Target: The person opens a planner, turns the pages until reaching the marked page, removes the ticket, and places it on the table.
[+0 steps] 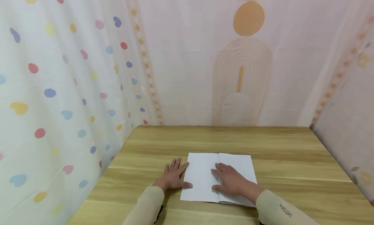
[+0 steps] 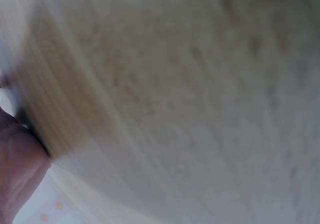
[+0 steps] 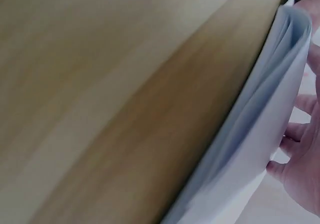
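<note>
An open notebook (image 1: 201, 174) with lined white pages lies on the wooden table, its fold running away from the person. My left hand (image 1: 173, 178) is spread at its left edge, thumb tip over the page margin and fingers beside the upper left side. Over the right page, my right hand (image 1: 230, 181) rests with fingers extended, their tips reaching just past the fold. The right wrist view shows the notebook's page edges (image 3: 245, 134) slightly curved and layered, with the right hand (image 3: 304, 156) against the top page. Only part of the left hand (image 2: 20, 169) shows in the left wrist view.
The wooden table (image 1: 292, 163) extends around the notebook on all sides. A curtain with coloured dots (image 1: 67, 88) hangs along the left, and a pale patterned curtain (image 1: 184, 72) hangs behind the table's far edge. Another curtain (image 1: 350, 131) borders the right side.
</note>
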`<action>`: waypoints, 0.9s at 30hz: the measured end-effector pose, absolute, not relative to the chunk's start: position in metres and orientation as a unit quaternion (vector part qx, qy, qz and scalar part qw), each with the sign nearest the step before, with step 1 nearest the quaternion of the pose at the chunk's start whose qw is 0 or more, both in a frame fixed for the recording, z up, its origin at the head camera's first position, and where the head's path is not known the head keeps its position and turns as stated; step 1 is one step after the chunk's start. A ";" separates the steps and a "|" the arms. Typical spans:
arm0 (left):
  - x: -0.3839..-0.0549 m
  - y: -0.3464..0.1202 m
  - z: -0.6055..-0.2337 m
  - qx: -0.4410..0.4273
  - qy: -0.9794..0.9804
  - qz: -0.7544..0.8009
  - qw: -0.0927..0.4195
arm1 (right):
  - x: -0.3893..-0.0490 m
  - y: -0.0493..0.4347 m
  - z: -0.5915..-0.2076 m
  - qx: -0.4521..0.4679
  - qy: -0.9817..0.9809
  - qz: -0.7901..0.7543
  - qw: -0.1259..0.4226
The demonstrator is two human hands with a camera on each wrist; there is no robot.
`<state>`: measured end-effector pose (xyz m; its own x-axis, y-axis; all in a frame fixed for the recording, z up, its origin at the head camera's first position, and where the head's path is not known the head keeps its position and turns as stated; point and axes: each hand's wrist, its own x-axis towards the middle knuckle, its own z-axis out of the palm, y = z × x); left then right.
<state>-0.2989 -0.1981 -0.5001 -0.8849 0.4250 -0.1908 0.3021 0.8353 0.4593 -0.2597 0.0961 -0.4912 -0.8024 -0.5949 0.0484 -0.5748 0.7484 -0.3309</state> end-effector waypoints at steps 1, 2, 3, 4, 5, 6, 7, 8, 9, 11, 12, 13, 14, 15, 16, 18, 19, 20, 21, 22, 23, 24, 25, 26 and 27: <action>-0.298 -0.198 -0.500 0.191 0.947 0.215 0.144 | -0.261 0.100 -0.493 -0.308 0.935 -0.176 0.027; -0.298 -0.199 -0.501 0.190 0.947 0.215 0.145 | -0.262 0.104 -0.496 -0.301 0.936 -0.179 0.024; -0.297 -0.199 -0.501 0.189 0.947 0.217 0.145 | -0.263 0.110 -0.499 -0.295 0.938 -0.182 0.020; -0.297 -0.199 -0.502 0.189 0.946 0.218 0.144 | -0.265 0.116 -0.501 -0.287 0.940 -0.185 0.018; -0.297 -0.200 -0.502 0.188 0.946 0.219 0.145 | -0.266 0.122 -0.501 -0.278 0.941 -0.190 0.017; -0.297 -0.200 -0.502 0.189 0.946 0.220 0.144 | -0.268 0.129 -0.502 -0.271 0.943 -0.192 0.014; -0.298 -0.199 -0.503 0.188 0.946 0.220 0.143 | -0.270 0.137 -0.503 -0.262 0.946 -0.190 0.011; -0.298 -0.199 -0.503 0.188 0.946 0.221 0.142 | -0.273 0.145 -0.504 -0.253 0.950 -0.184 0.008; -0.299 -0.199 -0.503 0.188 0.946 0.221 0.142 | -0.275 0.153 -0.504 -0.243 0.954 -0.176 0.004; -0.300 -0.198 -0.503 0.186 0.947 0.218 0.143 | -0.280 0.168 -0.505 -0.216 0.962 -0.164 0.005; -0.300 -0.198 -0.503 0.185 0.948 0.216 0.144 | -0.281 0.175 -0.506 -0.201 0.967 -0.158 0.006; -0.300 -0.198 -0.503 0.184 0.949 0.214 0.144 | -0.283 0.182 -0.506 -0.185 0.971 -0.151 0.007; -0.301 -0.198 -0.502 0.184 0.949 0.214 0.144 | -0.284 0.187 -0.506 -0.173 0.974 -0.149 0.007; -0.301 -0.198 -0.502 0.184 0.949 0.214 0.144 | -0.285 0.192 -0.506 -0.164 0.975 -0.149 0.007; -0.301 -0.198 -0.502 0.184 0.948 0.214 0.144 | -0.285 0.196 -0.506 -0.158 0.975 -0.154 0.008; -0.301 -0.198 -0.501 0.185 0.948 0.216 0.143 | -0.285 0.201 -0.504 -0.154 0.975 -0.163 0.008; -0.301 -0.198 -0.501 0.186 0.948 0.216 0.142 | -0.285 0.202 -0.503 -0.154 0.974 -0.167 0.008; -0.301 -0.199 -0.501 0.186 0.948 0.218 0.140 | -0.285 0.202 -0.502 -0.154 0.973 -0.172 0.008; -0.300 -0.199 -0.501 0.186 0.948 0.218 0.139 | -0.285 0.202 -0.501 -0.154 0.972 -0.175 0.007; -0.300 -0.199 -0.501 0.187 0.948 0.218 0.138 | -0.284 0.202 -0.501 -0.152 0.972 -0.178 0.008; -0.299 -0.200 -0.502 0.187 0.948 0.218 0.138 | -0.284 0.201 -0.500 -0.149 0.972 -0.179 0.009; -0.299 -0.200 -0.502 0.187 0.948 0.219 0.138 | -0.284 0.201 -0.500 -0.146 0.973 -0.180 0.010; -0.299 -0.200 -0.503 0.188 0.948 0.218 0.138 | -0.285 0.201 -0.500 -0.142 0.973 -0.180 0.011; -0.299 -0.200 -0.503 0.188 0.947 0.221 0.138 | -0.285 0.201 -0.500 -0.139 0.973 -0.181 0.010; -0.299 -0.199 -0.503 0.189 0.947 0.221 0.137 | -0.286 0.202 -0.500 -0.138 0.974 -0.179 0.009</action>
